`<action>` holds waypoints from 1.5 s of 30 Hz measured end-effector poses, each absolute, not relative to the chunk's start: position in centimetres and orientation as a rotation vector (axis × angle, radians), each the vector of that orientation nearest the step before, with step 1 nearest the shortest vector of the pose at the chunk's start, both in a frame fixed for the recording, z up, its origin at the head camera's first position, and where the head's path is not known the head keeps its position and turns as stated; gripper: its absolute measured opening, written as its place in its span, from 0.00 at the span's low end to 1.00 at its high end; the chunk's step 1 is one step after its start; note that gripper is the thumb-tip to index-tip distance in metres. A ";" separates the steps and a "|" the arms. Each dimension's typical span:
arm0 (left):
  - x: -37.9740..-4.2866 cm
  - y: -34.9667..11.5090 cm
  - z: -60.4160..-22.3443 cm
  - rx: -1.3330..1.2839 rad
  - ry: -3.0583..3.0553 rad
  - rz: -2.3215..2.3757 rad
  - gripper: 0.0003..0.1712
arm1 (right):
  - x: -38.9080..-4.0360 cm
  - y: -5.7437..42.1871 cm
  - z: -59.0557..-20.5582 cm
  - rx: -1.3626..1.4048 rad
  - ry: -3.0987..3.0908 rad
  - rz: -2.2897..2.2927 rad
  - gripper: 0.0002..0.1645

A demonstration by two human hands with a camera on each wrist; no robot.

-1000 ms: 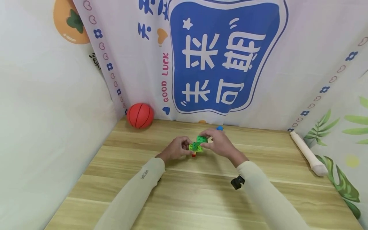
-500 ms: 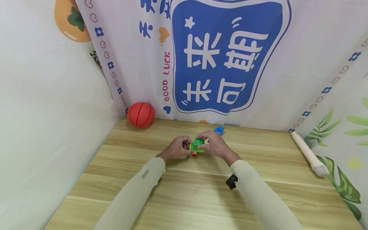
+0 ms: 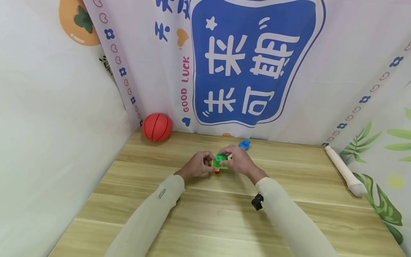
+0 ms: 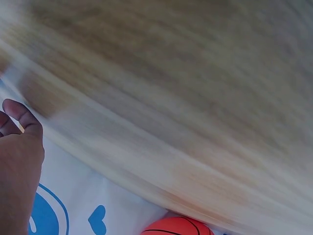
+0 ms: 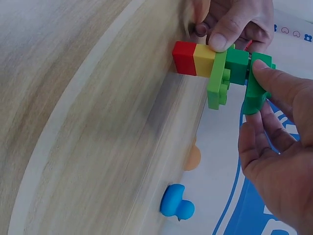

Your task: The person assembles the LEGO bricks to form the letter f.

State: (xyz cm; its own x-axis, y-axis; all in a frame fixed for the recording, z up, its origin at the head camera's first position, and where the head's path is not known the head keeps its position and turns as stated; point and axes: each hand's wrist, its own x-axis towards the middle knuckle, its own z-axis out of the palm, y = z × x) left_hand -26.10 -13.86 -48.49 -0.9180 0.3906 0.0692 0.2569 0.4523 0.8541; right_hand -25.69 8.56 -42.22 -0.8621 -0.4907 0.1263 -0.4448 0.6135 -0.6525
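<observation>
Near the back of the table stands a small stack of toy building blocks. In the right wrist view it runs from a red block (image 5: 184, 58) through a yellow block (image 5: 204, 60) and a lime-green plate (image 5: 216, 88) to a green block (image 5: 236, 66). My left hand (image 3: 198, 165) grips the stack by its side, thumb at the yellow block and lime plate. Between thumb and fingers, my right hand (image 3: 241, 162) pinches another green brick (image 5: 257, 85) at the stack's top end. Whether that brick is fully seated is unclear. The left wrist view shows only part of the left hand (image 4: 22, 156).
A blue rubber duck (image 3: 244, 144) lies behind the right hand at the table's back edge. A red basketball-patterned ball (image 3: 157, 127) sits in the back left corner. Along the right edge lies a pale cylindrical object (image 3: 345, 172). Printed cloth hangs behind the wooden table (image 3: 205, 221).
My right hand has moved left and brought the green brick over the green block on the stack. The blue duck shows more now. My left hand has stayed nearly still.
</observation>
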 end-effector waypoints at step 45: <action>-26.1 -13.8 -48.0 0.544 2.563 1.454 0.15 | -25.3 8.0 -41.5 -0.805 2.903 -0.821 0.19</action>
